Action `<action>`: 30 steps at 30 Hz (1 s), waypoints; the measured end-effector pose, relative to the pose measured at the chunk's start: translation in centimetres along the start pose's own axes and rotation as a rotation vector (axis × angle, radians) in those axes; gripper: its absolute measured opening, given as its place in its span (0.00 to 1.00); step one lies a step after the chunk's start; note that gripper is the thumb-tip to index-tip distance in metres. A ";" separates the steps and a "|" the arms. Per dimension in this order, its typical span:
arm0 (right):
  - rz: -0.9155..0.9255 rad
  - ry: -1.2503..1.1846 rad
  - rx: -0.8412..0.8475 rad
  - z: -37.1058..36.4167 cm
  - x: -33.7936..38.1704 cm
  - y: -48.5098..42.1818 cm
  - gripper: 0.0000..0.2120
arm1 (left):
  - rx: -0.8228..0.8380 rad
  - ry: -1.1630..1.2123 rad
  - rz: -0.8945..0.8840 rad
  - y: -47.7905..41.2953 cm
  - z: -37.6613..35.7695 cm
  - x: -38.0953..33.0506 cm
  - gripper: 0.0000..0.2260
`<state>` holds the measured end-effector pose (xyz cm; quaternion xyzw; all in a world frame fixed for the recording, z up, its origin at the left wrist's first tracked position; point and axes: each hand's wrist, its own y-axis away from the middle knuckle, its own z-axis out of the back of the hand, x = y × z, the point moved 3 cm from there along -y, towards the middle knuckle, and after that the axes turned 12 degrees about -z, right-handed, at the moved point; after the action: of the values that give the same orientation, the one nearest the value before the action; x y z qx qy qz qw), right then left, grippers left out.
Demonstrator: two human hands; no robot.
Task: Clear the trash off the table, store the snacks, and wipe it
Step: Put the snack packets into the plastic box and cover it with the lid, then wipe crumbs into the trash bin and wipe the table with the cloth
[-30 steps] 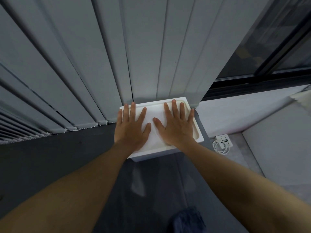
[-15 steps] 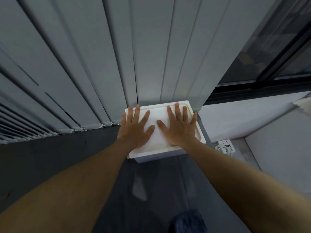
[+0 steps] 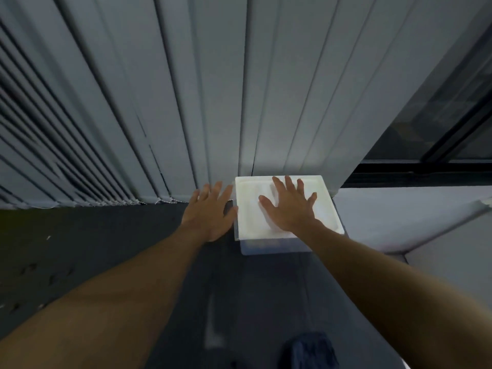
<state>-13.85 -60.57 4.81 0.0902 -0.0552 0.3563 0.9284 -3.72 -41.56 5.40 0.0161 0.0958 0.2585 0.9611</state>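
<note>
A white storage box with a flat lid (image 3: 250, 222) sits on the dark floor against grey vertical blinds. My right hand (image 3: 288, 209) lies flat on the lid with its fingers spread. My left hand (image 3: 209, 211) is off the lid, just left of the box, fingers straight and spread over the floor; its thumb side is close to the box's left edge. The clear lower wall of the box (image 3: 274, 247) shows under the lid. What the box holds is hidden.
Grey vertical blinds (image 3: 186, 102) fill the view behind the box. A dark window frame (image 3: 426, 166) and a white wall ledge (image 3: 399, 217) stand to the right. Dark carpet (image 3: 93, 249) spreads left and toward me. A dark blue foot or shoe (image 3: 308, 350) shows at the bottom.
My left hand has slid off the lid to the left of the box. The right hand stays flat on the lid. The view has shifted, hiding the power strip.
</note>
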 end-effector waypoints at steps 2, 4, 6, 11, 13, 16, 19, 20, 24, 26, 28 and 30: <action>0.038 -0.006 -0.004 0.2 1.7 1.2 0.36 | -0.005 0.009 0.033 2.0 0.8 0.6 0.29; 0.086 -0.012 -0.011 0.2 3.6 2.7 0.35 | -0.012 0.031 0.066 4.2 1.5 1.5 0.29; 0.124 -0.039 -0.019 0.2 5.5 4.2 0.33 | -0.020 0.043 0.096 6.4 1.9 2.6 0.29; 0.209 -0.124 0.005 -0.1 9.9 8.5 0.31 | -0.009 0.058 0.162 11.8 1.8 5.3 0.30; 0.231 -0.153 -0.001 -0.3 11.1 10.1 0.30 | -0.005 0.067 0.168 13.6 1.6 6.2 0.30; 0.248 -0.148 -0.001 -1.1 11.8 12.3 0.30 | 0.020 0.057 0.156 15.8 1.0 6.7 0.30; 0.214 -0.159 -0.005 -1.9 11.1 14.1 0.30 | 0.051 0.054 0.125 17.0 0.0 6.4 0.30; 0.194 -0.171 -0.009 -2.3 10.5 14.7 0.30 | 0.056 0.057 0.107 17.1 -0.5 6.1 0.29; 0.091 -0.206 -0.006 -4.2 6.2 17.3 0.30 | 0.101 0.099 0.029 17.0 -3.4 3.9 0.29; 0.019 -0.220 0.026 -5.4 3.4 18.6 0.29 | 0.136 0.102 -0.019 17.0 -5.2 2.2 0.29; -0.064 -0.207 0.067 -6.7 0.5 20.2 0.30 | 0.167 0.089 -0.076 17.1 -7.2 0.4 0.29; -0.152 -0.186 0.091 -8.4 -2.3 22.1 0.31 | 0.217 0.095 -0.118 17.4 -9.4 -1.3 0.29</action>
<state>-30.09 -44.22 -0.92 0.1690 -0.1177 0.2772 0.9385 -15.21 -27.37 -2.17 0.1020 0.1694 0.1903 0.9616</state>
